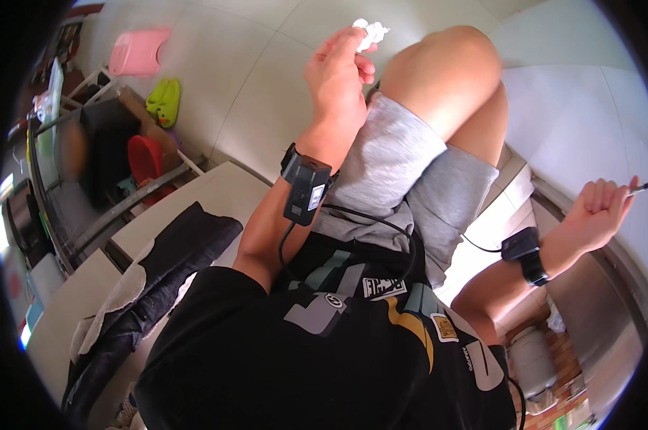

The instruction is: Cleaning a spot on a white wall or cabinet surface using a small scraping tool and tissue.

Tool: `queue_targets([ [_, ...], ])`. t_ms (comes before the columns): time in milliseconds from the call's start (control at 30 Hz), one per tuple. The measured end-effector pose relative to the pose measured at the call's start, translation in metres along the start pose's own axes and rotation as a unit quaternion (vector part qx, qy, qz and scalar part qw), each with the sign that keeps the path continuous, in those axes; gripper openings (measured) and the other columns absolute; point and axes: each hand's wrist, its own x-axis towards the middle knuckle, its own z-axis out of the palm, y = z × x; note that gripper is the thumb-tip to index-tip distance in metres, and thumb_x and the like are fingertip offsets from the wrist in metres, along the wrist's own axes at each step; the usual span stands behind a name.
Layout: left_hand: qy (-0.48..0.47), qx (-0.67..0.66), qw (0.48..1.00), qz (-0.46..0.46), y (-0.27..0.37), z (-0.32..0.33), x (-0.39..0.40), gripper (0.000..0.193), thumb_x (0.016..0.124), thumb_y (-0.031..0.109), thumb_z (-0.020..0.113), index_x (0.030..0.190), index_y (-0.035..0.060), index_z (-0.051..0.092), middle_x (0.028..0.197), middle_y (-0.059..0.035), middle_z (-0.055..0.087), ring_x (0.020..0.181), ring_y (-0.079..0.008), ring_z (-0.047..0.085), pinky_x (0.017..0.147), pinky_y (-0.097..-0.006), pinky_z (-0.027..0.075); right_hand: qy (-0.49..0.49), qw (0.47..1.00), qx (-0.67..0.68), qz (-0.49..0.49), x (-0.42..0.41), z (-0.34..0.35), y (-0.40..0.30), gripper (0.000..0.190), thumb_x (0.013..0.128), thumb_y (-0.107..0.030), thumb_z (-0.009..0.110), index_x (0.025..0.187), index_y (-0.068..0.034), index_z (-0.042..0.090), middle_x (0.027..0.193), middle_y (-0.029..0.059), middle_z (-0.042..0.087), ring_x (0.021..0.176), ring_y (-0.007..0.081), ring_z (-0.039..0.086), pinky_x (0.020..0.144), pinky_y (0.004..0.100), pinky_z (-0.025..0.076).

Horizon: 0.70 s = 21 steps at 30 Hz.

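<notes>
Near the top centre, my left hand (339,70) pinches a crumpled piece of white tissue (371,35) between thumb and fingers, above the tiled floor and beside my bare knee. My right hand (598,209) is raised far to the right, its fingers closed on a slender object with a dark tip (641,188); what it is cannot be told. A black device (306,189) is strapped to my left wrist, and another (520,246) to my right wrist, each with a black cable. Grey shorts (394,150) and a black printed T-shirt (324,365) fill the middle and bottom.
A dark, fleece-lined garment (168,279) lies on a pale surface to the left. Beyond it stand a metal-framed rack (125,199), a red plastic item (145,158), yellow-green slippers (163,102) and a pink plastic stool (139,52). A grey gas cylinder (532,360) stands lower right.
</notes>
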Motion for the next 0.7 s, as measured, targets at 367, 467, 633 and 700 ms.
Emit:
queue_targets([
  [367,-0.07,-0.045,0.996,0.014,-0.001,0.028,-0.016,0.02,0.09,0.015,0.07,0.103,-0.0002,0.068,0.081,-0.0098,0.068,0.053,-0.0116,0.052,0.049,-0.0265,0.04,-0.017,0.992,0.01,0.125,-0.016,-0.006,0.025,0.032,0.106,-0.009,0.047,0.135,0.002,0.049,0.067,-0.004,0.03,0.056,0.0045,0.024,0.047,0.0221,0.019],
  [467,-0.062,-0.005,0.997,0.035,-0.002,0.023,-0.03,0.018,0.091,0.014,0.07,0.103,-0.0004,0.068,0.083,-0.0109,0.07,0.053,-0.0109,0.053,0.049,-0.0259,0.039,-0.039,0.997,-0.025,0.058,-0.005,0.009,0.001,0.03,0.105,-0.008,0.048,0.134,0.002,0.05,0.067,-0.0038,0.031,0.055,0.0047,0.025,0.047,0.0225,0.02],
  [633,-0.144,0.042,0.982,0.118,0.0,0.022,-0.062,0.021,0.094,0.008,0.066,0.108,-0.0069,0.065,0.089,-0.0146,0.071,0.059,-0.0113,0.059,0.054,-0.0231,0.044,-0.046,0.998,0.031,0.041,-0.003,0.013,0.008,0.035,0.105,-0.011,0.049,0.135,0.008,0.046,0.069,-0.0046,0.031,0.056,0.0047,0.024,0.049,0.0229,0.02],
  [700,-0.27,0.081,0.957,0.074,-0.002,0.016,-0.075,0.021,0.095,0.008,0.063,0.109,-0.0073,0.064,0.09,-0.0137,0.069,0.063,-0.0141,0.06,0.057,-0.0259,0.047,-0.043,0.995,0.039,0.08,-0.012,0.002,0.019,0.035,0.105,-0.011,0.047,0.135,0.007,0.047,0.068,-0.0048,0.031,0.055,0.0043,0.024,0.048,0.0221,0.02],
])
